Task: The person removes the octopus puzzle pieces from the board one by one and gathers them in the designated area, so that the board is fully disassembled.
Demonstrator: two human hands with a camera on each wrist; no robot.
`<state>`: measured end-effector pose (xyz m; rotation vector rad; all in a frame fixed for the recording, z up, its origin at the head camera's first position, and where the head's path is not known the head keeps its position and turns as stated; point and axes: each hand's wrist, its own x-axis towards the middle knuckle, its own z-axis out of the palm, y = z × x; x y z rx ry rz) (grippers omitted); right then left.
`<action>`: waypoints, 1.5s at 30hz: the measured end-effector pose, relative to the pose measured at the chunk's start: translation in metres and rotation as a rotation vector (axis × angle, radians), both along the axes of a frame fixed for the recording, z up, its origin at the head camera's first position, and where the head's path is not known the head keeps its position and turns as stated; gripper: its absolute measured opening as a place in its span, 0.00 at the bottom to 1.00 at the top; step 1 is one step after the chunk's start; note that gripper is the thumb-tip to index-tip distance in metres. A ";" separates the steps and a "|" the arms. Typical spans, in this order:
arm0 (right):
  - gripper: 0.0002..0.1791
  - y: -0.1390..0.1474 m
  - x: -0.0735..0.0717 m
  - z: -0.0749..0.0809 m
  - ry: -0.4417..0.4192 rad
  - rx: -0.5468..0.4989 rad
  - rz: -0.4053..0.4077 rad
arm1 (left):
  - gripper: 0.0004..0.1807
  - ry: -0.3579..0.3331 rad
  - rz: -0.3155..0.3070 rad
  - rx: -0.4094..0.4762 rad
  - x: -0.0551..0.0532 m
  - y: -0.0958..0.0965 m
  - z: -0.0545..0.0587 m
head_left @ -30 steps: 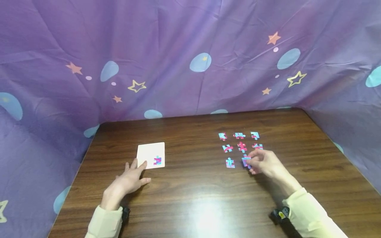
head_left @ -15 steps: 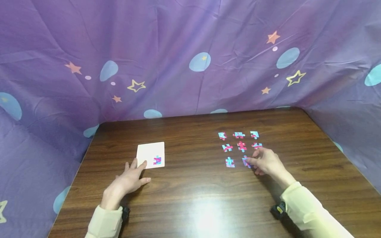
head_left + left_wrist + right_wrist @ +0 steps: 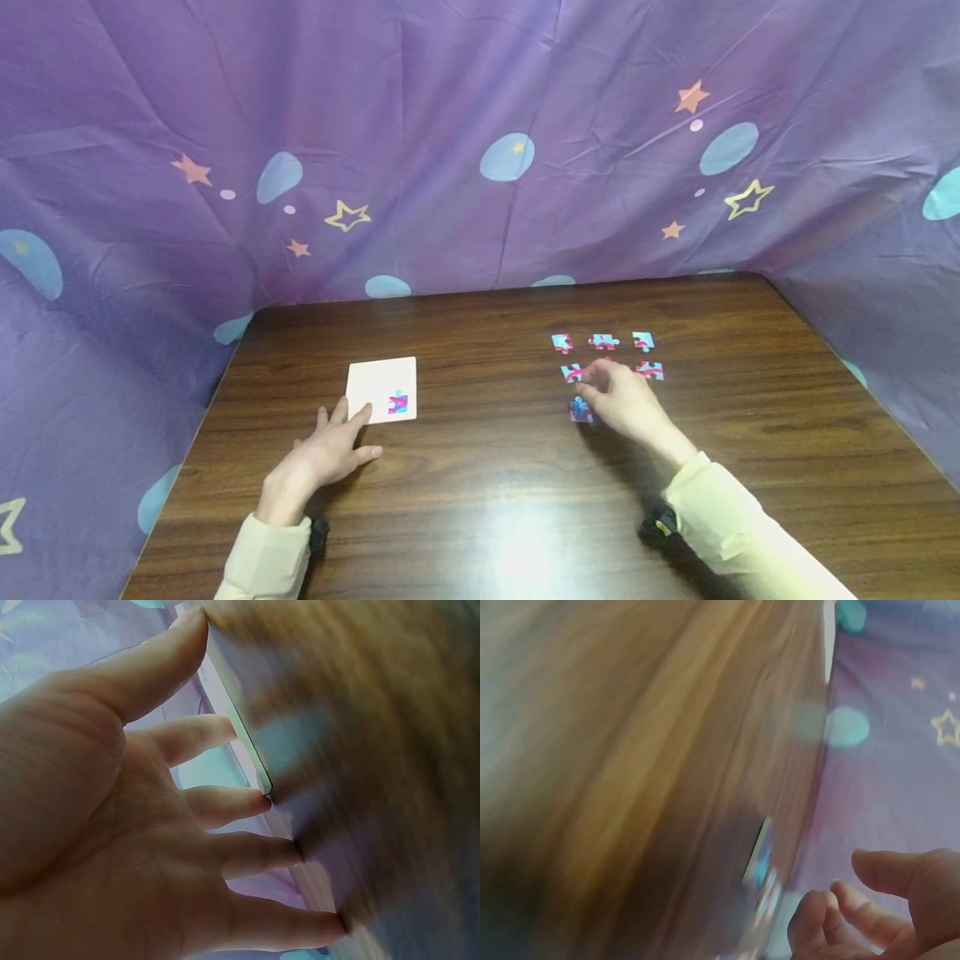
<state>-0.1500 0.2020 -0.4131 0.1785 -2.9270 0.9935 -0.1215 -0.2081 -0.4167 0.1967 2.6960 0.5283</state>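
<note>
In the head view, my left hand [image 3: 322, 458] rests on the table with its fingers spread. A fingertip touches the near-left corner of a square white card [image 3: 378, 383]. A pink and blue jigsaw piece [image 3: 398, 404] lies on the card's near-right part. My right hand [image 3: 626, 404] hovers over the loose pieces, its thumb and fingers apart with nothing seen between them in the right wrist view. Just left of its fingertips lies a shaded blue jigsaw piece [image 3: 579, 409]. This hand hides most of the red middle piece and the spot of the purple piece.
Behind the right hand lie several more jigsaw pieces: a left one [image 3: 562, 342], a middle one [image 3: 603, 342], a right one [image 3: 642, 341], and two in the row nearer me. A purple star-patterned cloth [image 3: 450, 167] hangs behind the brown wooden table [image 3: 480, 467].
My right hand has left the purple jigsaw piece it pinched and moved left to the blue one in the near row. The left hand has stayed in place at the card.
</note>
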 end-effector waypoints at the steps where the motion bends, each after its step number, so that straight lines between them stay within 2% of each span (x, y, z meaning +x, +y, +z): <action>1: 0.06 -0.008 -0.001 0.000 0.004 -0.006 0.019 | 0.39 -0.002 0.001 -0.002 0.000 0.000 0.000; 5: 0.07 -0.041 -0.009 0.000 0.042 -0.016 0.102 | 0.39 -0.007 0.002 0.004 0.000 0.000 0.000; 10: 0.15 -0.089 -0.019 -0.004 0.082 -0.040 0.207 | 0.39 -0.008 0.005 0.004 -0.002 0.000 0.000; 15: 0.17 -0.137 -0.025 -0.011 0.045 -0.097 0.289 | 0.39 -0.004 0.005 0.001 -0.001 -0.001 -0.001; 22: 0.20 -0.185 -0.035 -0.023 -0.023 -0.079 0.329 | 0.38 0.008 0.001 0.000 -0.001 0.001 0.001; 29: 0.25 -0.218 -0.043 -0.023 -0.053 -0.041 0.370 | 0.38 0.014 -0.001 -0.001 -0.001 0.001 0.000; 33: 0.28 -0.230 -0.044 -0.023 -0.072 0.044 0.371 | 0.39 0.008 0.000 0.001 0.000 0.000 -0.002; 37: 0.29 -0.236 -0.043 -0.024 -0.093 0.132 0.334 | 0.39 0.004 -0.001 -0.001 0.000 0.000 -0.003; 40: 0.28 -0.237 -0.043 -0.025 -0.093 0.153 0.313 | 0.39 0.010 -0.003 -0.003 -0.001 0.000 -0.002; 45: 0.19 -0.237 -0.043 -0.026 -0.091 0.143 0.313 | 0.38 0.021 -0.004 -0.004 -0.001 0.000 -0.001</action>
